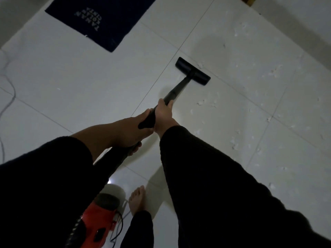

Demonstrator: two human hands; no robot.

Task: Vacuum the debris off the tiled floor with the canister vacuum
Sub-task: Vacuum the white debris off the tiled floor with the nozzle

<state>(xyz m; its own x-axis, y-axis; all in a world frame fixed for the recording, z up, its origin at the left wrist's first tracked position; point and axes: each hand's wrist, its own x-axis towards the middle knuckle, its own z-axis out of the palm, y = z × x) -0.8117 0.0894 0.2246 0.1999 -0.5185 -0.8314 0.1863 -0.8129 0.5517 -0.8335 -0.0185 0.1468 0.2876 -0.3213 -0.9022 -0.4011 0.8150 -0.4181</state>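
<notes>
Two dark, soft-looking sleeves fill the foreground, reaching out and down toward the wand. The left hand is wrapped around the curved black handle end of the wand, fingers curled underneath, with the hose running back below the wrist. Just ahead of it the right hand is clamped on the straight, smooth black tube, thumb along the top. Follow the wand forward and it ends in a flat, rectangular black floor head pressed on the glossy white tiled floor, sitting right beside a thin grout line. To the right of the floor head, small white torn scraps of debris are scattered across several tiles, some just beside the head, others well off toward the wall. Behind the hands, low in the picture, sits the canister vacuum, red plastic body with a rounded grey top, a thin cord looping at its side. A bare foot stands just beside it. Far beyond the floor head, to the left, lies a dark blue rectangular mat with pale lettering.
</notes>
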